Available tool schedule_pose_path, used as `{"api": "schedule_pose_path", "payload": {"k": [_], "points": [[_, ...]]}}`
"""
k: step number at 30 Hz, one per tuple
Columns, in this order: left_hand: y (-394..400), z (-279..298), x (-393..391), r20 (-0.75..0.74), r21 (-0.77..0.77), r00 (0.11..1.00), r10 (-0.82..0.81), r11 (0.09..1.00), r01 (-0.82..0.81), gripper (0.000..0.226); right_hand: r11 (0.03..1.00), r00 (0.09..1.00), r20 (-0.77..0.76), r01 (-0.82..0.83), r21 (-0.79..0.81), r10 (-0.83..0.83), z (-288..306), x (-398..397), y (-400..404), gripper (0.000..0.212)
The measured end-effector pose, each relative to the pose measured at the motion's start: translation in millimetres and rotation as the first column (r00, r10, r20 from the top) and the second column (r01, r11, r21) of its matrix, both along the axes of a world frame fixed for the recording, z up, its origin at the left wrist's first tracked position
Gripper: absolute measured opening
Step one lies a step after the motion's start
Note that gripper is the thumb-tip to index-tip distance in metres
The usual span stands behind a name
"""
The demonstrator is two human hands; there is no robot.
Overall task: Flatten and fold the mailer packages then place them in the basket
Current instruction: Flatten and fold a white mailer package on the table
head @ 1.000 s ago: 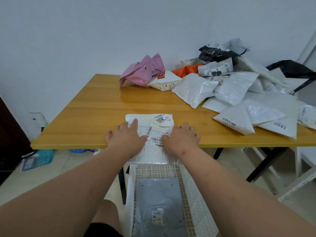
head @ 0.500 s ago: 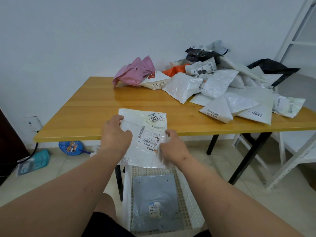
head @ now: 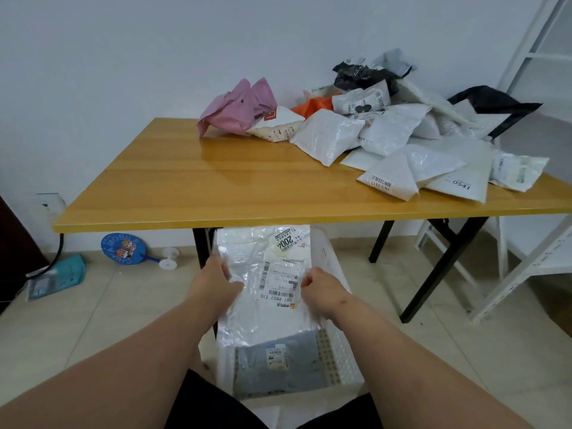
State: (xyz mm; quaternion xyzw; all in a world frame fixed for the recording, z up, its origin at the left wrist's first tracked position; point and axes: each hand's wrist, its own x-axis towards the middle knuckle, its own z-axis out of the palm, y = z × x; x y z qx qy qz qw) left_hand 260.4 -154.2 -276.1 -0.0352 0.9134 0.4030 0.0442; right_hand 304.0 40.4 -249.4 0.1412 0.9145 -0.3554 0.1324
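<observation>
Here I pinch white mailer (head: 272, 274), left hand (head: 216, 286) and right hand (head: 322, 292), above basket (head: 340, 351); grey mailer (head: 278, 366) below already in; pile (head: 387, 134) beyond remains.

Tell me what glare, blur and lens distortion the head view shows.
Head view: soft, even light, a pale glare patch on the table; the white mailer, pinched by the left hand and right hand over the basket, glints, its label slightly smeared; wide-angle bending tilts the rack at the right edge.
</observation>
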Motion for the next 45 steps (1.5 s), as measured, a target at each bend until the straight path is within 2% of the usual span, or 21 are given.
{"api": "schedule_pose_path", "payload": {"k": [3, 7, 10, 16, 24, 28, 30, 32, 38, 45], "points": [[0.7, -19.6, -5.7, 0.087, -0.015, 0.994, -0.069, 0.997, 0.071, 0.020, 0.991, 0.994, 0.084, -0.074, 0.107, 0.065, -20.3, -6.6, 3.1, 0.030], [3.4, -43.1, -21.9, 0.210, -0.025, 0.968, -0.140, 0.989, 0.148, 0.015, 0.976, 0.981, 0.155, -0.140, 0.169, 0.114, -42.8, -22.8, 7.2, 0.024], [5.3, -63.7, -36.4, 0.305, -0.050, 0.933, -0.189, 0.976, 0.214, 0.021, 0.961, 0.961, 0.229, -0.202, 0.191, 0.157, -61.3, -33.9, 9.5, 0.022], [15.4, -119.1, -65.1, 0.471, -0.167, 0.834, -0.289, 0.899, 0.406, 0.049, 0.970, 0.921, 0.369, -0.188, 0.152, 0.121, -114.7, -61.5, 15.8, 0.032], [37.2, -167.8, -91.3, 0.564, -0.217, 0.757, -0.330, 0.825, 0.522, 0.058, 0.980, 0.892, 0.444, -0.158, 0.119, 0.089, -175.2, -87.2, 32.4, 0.030], [43.6, -175.6, -103.5, 0.621, -0.234, 0.685, -0.382, 0.743, 0.627, 0.057, 0.987, 0.901, 0.434, -0.094, 0.128, 0.029, -193.2, -96.8, 36.5, 0.031], [47.4, -173.2, -107.3, 0.662, -0.249, 0.645, -0.381, 0.700, 0.669, 0.060, 0.983, 0.892, 0.452, -0.111, 0.148, 0.033, -197.7, -103.5, 38.6, 0.043], [48.4, -170.7, -111.5, 0.705, -0.258, 0.622, -0.340, 0.695, 0.671, 0.064, 0.981, 0.875, 0.482, -0.125, 0.146, 0.040, -196.3, -108.7, 41.0, 0.054], [47.3, -157.0, -120.5, 0.699, -0.285, 0.637, -0.326, 0.690, 0.666, 0.063, 0.965, 0.821, 0.552, -0.243, 0.103, 0.147, -185.5, -113.8, 40.4, 0.034], [49.9, -111.4, -120.7, 0.655, -0.283, 0.656, -0.376, 0.683, 0.674, 0.061, 0.938, 0.836, 0.481, -0.338, 0.070, 0.265, -148.8, -122.7, 26.8, 0.033]]}}
